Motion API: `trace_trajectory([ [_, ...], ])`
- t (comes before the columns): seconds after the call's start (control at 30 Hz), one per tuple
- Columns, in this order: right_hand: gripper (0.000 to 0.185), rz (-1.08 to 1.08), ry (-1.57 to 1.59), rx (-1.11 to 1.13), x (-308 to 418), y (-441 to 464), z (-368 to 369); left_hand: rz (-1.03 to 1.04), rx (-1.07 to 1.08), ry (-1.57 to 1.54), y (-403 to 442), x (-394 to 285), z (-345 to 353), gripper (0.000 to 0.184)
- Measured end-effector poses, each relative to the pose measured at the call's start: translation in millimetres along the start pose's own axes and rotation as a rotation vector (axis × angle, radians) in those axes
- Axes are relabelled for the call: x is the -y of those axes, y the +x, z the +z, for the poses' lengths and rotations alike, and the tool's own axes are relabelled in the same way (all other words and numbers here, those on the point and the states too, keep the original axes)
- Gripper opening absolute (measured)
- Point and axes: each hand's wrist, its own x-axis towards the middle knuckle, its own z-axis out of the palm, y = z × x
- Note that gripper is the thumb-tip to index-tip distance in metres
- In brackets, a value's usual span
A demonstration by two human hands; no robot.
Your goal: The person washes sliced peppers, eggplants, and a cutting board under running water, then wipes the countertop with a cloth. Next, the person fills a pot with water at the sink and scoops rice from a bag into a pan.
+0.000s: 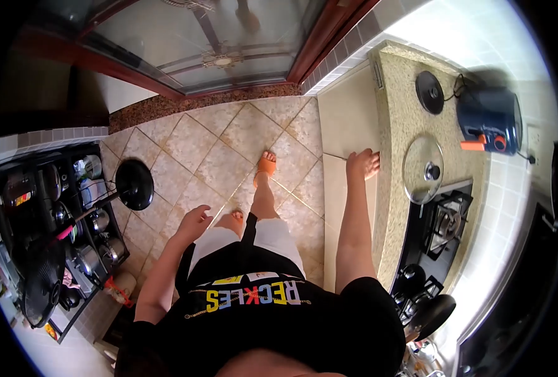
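My left hand (195, 223) hangs over the tiled floor beside my left leg, fingers loosely bent and apart, with nothing visible in it. My right hand (363, 164) is out at the front edge of the speckled countertop (389, 125), above the pale cabinet doors (348, 119). Its fingers are slightly bent and apart, and no object shows in them. Whether they touch the counter edge, I cannot tell. Nearest to that hand on the counter is a glass pot lid (422, 166) with a dark knob.
A gas stove (445, 223) with a dark pan (431, 317) is at right. Behind the lid stand a blue appliance (489, 119) with orange parts and a round black lid (429, 92). A loaded black rack (71, 207) stands left, a pan (134, 184) jutting out. Glazed doors (228, 44) are ahead.
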Motion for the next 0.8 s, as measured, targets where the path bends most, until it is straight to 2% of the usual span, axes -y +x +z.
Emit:
trace_trajectory([
  [0.07,0.034,0.179,0.151,0.133,0,14,3,0.007,0.041,-0.06,28,-19,7,0.033],
  [0.1,0.033,0.113,0.054,0.064,4,11,2,0.079,0.073,-0.005,45,-28,9,0.033],
  [0.17,0.034,0.147,0.103,0.09,7,18,0,0.174,0.155,0.123,79,-50,13,0.032],
  [0.23,0.033,0.197,0.238,0.167,12,19,-16,0.127,0.172,0.081,106,-110,8,0.032],
  [0.27,0.033,0.201,0.23,0.174,14,10,-16,0.201,0.238,0.041,138,-104,19,0.031],
  [0.33,0.033,-0.027,0.206,-0.098,19,-11,-17,0.313,0.241,0.217,181,-158,25,0.033],
  [0.37,0.033,-0.06,0.319,-0.067,24,-19,-18,0.307,0.272,0.193,198,-192,25,0.032],
  [0.4,0.033,-0.095,0.43,-0.031,31,-28,-19,0.534,0.148,0.058,226,-191,46,0.035],
  [0.43,0.033,-0.122,0.526,0.07,42,-38,-31,0.537,0.169,0.068,247,-212,55,0.041],
  [0.47,0.032,-0.254,0.648,0.046,49,-44,-37,0.583,0.175,0.053,262,-235,59,0.047],
  [0.5,0.03,-0.296,0.804,0.064,62,-49,-58,0.483,0.222,0.025,255,-272,49,0.051],
  [0.53,0.028,-0.322,0.941,0.01,74,-54,-64,0.537,0.22,0.009,267,-277,59,0.056],
  [0.6,0.023,-0.244,1.227,0.274,86,-60,-73,0.456,0.324,0.081,263,-297,53,0.064],
  [0.67,0.021,-0.308,1.148,0.292,92,-60,-47,0.71,-0.136,0.212,267,-271,68,0.07],
  [0.7,0.019,-0.351,1.138,0.277,95,-58,-25,0.72,-0.162,0.355,273,-270,46,0.07],
  [0.73,0.02,-0.296,1.144,0.42,93,-59,4,0.749,-0.278,0.495,285,-265,34,0.065],
  [0.77,0.019,-0.316,1.082,0.442,91,-59,29,0.797,-0.304,0.532,298,-264,16,0.058],
  [0.8,0.019,-0.341,1.024,0.464,90,-58,53,0.771,-0.231,0.513,306,-272,0,0.051],
])
